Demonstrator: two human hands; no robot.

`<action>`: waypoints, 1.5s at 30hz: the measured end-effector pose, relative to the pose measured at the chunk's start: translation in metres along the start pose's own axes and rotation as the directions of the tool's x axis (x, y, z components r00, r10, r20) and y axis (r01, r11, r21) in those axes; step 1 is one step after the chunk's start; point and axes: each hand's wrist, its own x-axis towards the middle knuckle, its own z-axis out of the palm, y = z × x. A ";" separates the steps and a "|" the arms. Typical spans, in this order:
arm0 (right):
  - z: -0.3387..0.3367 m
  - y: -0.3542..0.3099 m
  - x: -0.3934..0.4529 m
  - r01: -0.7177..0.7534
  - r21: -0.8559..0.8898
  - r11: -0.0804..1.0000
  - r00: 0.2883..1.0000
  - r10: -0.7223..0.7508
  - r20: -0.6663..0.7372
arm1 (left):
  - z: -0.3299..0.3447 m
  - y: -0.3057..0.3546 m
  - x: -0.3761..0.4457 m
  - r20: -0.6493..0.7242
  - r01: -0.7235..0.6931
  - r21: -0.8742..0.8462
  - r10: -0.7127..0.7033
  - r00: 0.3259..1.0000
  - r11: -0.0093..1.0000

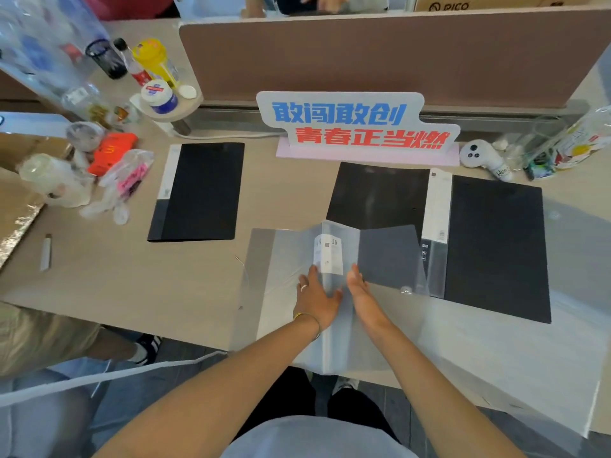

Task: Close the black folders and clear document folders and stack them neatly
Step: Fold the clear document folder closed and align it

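Note:
A closed black folder (201, 191) lies flat at the left of the desk. An open black folder (489, 239) with a white spine label lies spread at the right. In front of me a clear document folder (281, 259) lies open, its spine raised a little. My left hand (315, 299) rests flat on its left half beside the spine, fingers spread. My right hand (362, 292) stands edge-on just right of the spine, touching the sheet, fingers straight. Another clear folder (529, 358) with a snap button (406, 290) lies at the right front, partly over the black one.
A printed sign (357, 127) stands at the back centre before a brown partition (380, 57). Bottles, cups and plastic bags crowd the left back corner (109, 153). A white controller (479, 157) and bags lie at the right back. A small tube (46, 251) lies at the left.

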 end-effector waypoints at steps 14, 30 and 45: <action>0.015 -0.023 -0.009 0.260 -0.091 0.961 0.962 -0.266 -0.058 | -0.074 0.017 -0.039 -0.180 -0.195 0.092 0.209 0.961 0.976; 0.114 -0.086 0.006 0.194 0.011 0.981 0.973 -0.193 0.126 | -0.228 -0.001 -0.098 -0.299 -0.319 -0.283 0.233 0.925 0.904; 0.163 -0.114 0.033 0.052 0.108 0.993 0.987 -0.068 0.149 | -0.309 -0.063 -0.060 -0.519 -0.342 -0.536 0.018 0.855 0.772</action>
